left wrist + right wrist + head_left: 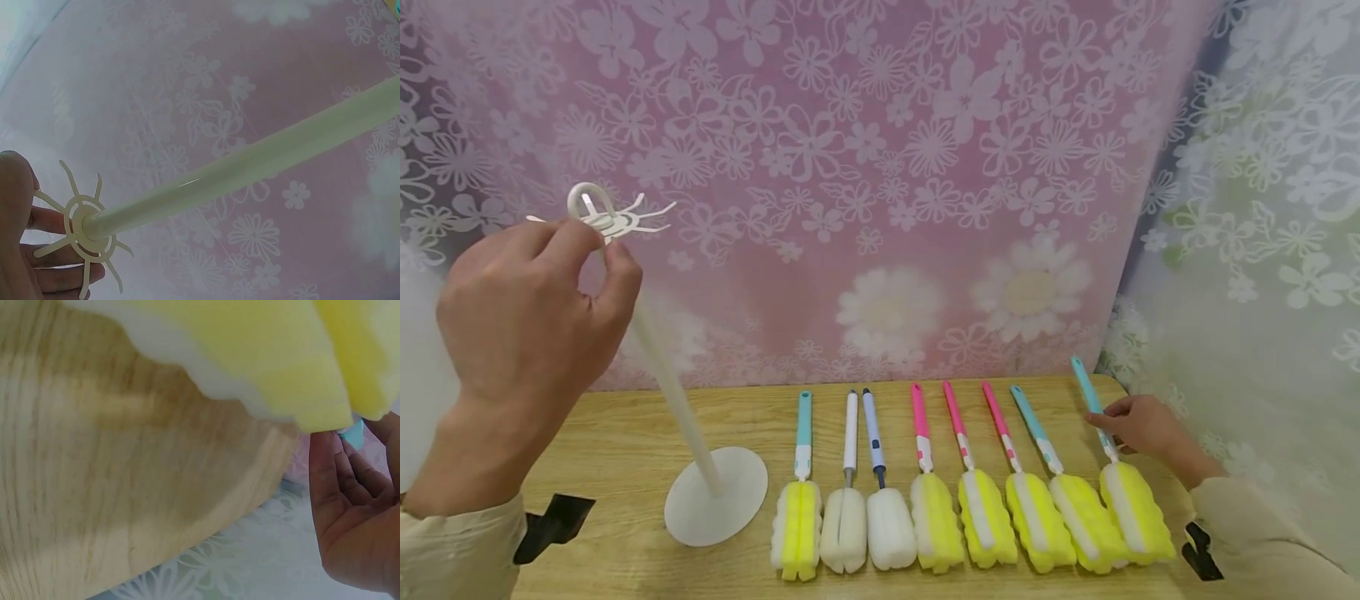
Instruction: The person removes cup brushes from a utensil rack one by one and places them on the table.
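At the left, a white stand [662, 375] with a round base rises from the table, topped by a ring of thin curved hooks [81, 225]. My left hand [538, 304] grips the stand at this top, its fingers behind the hooks in the left wrist view. My right hand [1142, 429] pinches the turquoise and white handle of the rightmost sponge bottle brush [1138, 508]. That brush has a yellow and white sponge head [250, 356], which covers much of the right wrist view and hides part of the handle.
Several more bottle brushes lie in a row, heads toward me: a turquoise-handled one [796, 529], two with white sponges [891, 529], three with pink handles [921, 417] and another turquoise one [1033, 421]. Beneath is a wooden table [602, 467]; a flowered pink curtain [887, 167] hangs behind.
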